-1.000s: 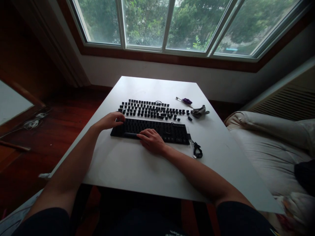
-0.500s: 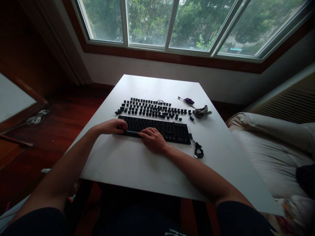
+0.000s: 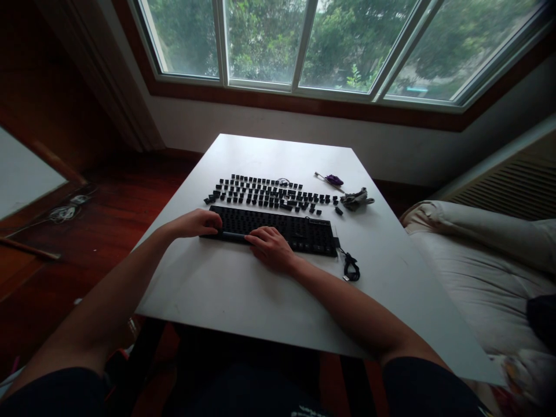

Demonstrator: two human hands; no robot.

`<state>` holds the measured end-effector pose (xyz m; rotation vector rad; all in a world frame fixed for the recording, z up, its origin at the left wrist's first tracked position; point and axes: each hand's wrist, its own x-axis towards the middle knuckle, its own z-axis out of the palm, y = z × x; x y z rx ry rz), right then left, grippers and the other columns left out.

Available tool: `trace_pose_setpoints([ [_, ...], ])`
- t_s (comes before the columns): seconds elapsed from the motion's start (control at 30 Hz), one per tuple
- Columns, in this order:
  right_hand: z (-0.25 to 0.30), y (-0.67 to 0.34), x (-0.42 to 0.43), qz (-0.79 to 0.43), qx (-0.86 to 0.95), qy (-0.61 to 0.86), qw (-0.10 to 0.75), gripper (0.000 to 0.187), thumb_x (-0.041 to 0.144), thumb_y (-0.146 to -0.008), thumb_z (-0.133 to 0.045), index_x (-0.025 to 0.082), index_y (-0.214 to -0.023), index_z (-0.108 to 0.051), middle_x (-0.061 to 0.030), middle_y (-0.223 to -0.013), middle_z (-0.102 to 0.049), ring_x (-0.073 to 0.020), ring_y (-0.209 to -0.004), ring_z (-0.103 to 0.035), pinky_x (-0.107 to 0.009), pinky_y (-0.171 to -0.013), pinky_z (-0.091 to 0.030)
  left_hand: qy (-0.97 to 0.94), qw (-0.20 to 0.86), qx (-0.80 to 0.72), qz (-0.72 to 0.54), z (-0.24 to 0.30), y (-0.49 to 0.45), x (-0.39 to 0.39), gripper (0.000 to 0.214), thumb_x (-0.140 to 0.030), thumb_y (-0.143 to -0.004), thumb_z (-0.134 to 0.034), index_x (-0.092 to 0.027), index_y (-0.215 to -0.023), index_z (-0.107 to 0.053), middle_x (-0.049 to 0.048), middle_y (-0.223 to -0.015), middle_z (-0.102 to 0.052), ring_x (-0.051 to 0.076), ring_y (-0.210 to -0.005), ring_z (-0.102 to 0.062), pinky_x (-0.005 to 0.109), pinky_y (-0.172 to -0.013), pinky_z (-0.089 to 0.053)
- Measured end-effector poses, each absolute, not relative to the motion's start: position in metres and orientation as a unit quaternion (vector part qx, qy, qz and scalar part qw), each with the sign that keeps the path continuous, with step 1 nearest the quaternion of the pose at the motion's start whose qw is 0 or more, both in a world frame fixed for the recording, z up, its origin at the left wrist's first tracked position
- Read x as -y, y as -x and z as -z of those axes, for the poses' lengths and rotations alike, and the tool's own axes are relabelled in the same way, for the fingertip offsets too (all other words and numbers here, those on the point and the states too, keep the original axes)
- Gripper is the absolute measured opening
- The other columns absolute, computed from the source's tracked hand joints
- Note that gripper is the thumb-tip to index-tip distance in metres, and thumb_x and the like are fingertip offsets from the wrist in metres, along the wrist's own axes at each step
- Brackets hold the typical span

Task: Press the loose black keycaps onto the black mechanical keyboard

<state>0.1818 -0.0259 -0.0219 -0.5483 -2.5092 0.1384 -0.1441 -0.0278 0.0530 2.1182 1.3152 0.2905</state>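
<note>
Over at the left, the left hand (image 3: 202, 223) was down on the left end of the black keyboard (image 3: 319, 233), fingers curled inward, and whether they pinched anything I couldn't tell! The keyboard itself lay across the middle of the white worktop (image 3: 208, 289), a long smooth bar (image 3: 234, 235) showing along its near edge. Just beyond it, on the far side, stretched rows of loose black keycaps (image 3: 271, 203). At the bar's right end, there was the right hand (image 3: 271, 246), palm down, fingers close together on the near edge, any grip hidden from view. Farther right, a purple item (image 3: 334, 179) sat on the far side, a bundled black cable (image 3: 351, 269) nearer, and a crumpled grey cloth (image 3: 357, 199) beside the rightmost keycaps.
</note>
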Motion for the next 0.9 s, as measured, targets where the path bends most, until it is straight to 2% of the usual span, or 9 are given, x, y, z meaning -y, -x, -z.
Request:
trace_pose_setpoints([
  [0.13,0.0213,-0.1819,0.0257,-0.048,0.937,0.202,0.282,0.035,0.027,-0.101,-0.057,0.023,-0.134,-0.063,-0.011,-0.126,-0.067,-0.0264,-0.117,-0.057,-0.045,-0.099,-0.046,-0.807,0.317,-0.487,-0.107,-0.0523,0.1417,0.0283,0.032,-0.048,-0.085,-0.067,-0.021,-0.1,-0.071,0.0044,-0.092,-0.073,0.018,-0.079,-0.065,0.027,-0.069,-0.051],
  [0.43,0.0203,-0.1814,0.0262,-0.049,0.937,0.203,0.28,0.034,0.027,-0.1,-0.058,0.023,-0.134,-0.064,-0.011,-0.125,-0.068,-0.0267,-0.117,-0.057,-0.046,-0.1,-0.046,-0.846,0.247,-0.463,-0.088,-0.0576,0.1393,0.0268,0.023,-0.037,-0.088,-0.058,-0.021,-0.096,-0.073,0.0048,-0.093,-0.072,0.018,-0.08,-0.063,0.027,-0.072,-0.049],
  [0.7,0.0198,-0.1814,0.0267,-0.057,0.937,0.203,0.278,0.036,0.026,-0.1,-0.058,0.024,-0.136,-0.063,-0.0113,-0.124,-0.067,-0.0264,-0.117,-0.057,-0.046,-0.099,-0.046,-0.849,0.231,-0.469,-0.074,-0.057,0.1383,0.0302,0.024,-0.039,-0.087,-0.061,-0.022,-0.099,-0.072,0.0052,-0.096,-0.071,0.019,-0.081,-0.063,0.028,-0.071,-0.048],
  [0.9,0.0194,-0.1812,0.0266,-0.052,0.938,0.204,0.274,0.035,0.027,-0.1,-0.058,0.023,-0.135,-0.063,-0.0115,-0.125,-0.067,-0.0264,-0.117,-0.057,-0.045,-0.099,-0.046,-0.86,0.214,-0.457,-0.081,-0.0574,0.1341,0.032,0.015,-0.036,-0.085,-0.063,-0.022,-0.088,-0.066,0.0041,-0.093,-0.066,0.018,-0.078,-0.059,0.027,-0.068,-0.044],
])
